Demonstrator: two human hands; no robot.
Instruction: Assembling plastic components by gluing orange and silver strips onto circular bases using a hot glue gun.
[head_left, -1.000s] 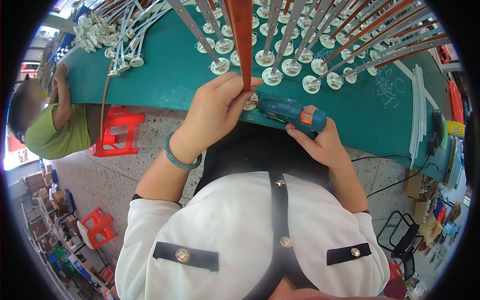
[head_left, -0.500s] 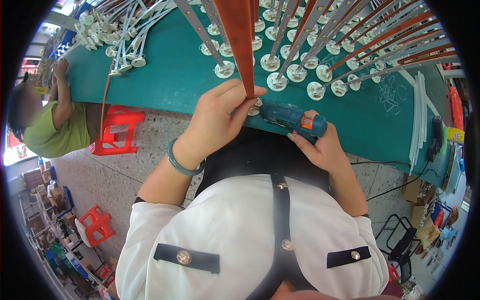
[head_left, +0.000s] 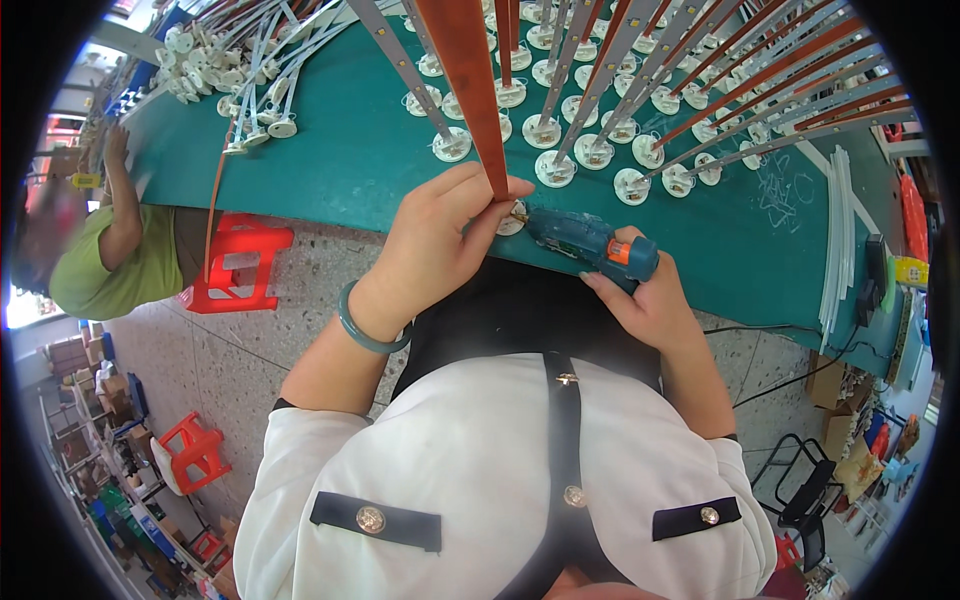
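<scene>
My left hand is closed round the lower end of a long orange-brown bar, which stands up from a round white base at the near table edge. The fingers partly cover that base. In my right hand is a blue-green glue gun with an orange patch, gripped from the right. Its brass-coloured tip points left at the foot of the bar, close to my left fingertips. Whether the tip touches the base I cannot tell.
On the green table stand many upright light bars in round white bases. A pile of white-ended bars lies far left. White strips lie at the right. A co-worker in green is beside a red stool.
The glue gun has shifted slightly right and down with my right hand. My left hand keeps its hold on the bar. The co-worker's head and arm have moved a little.
</scene>
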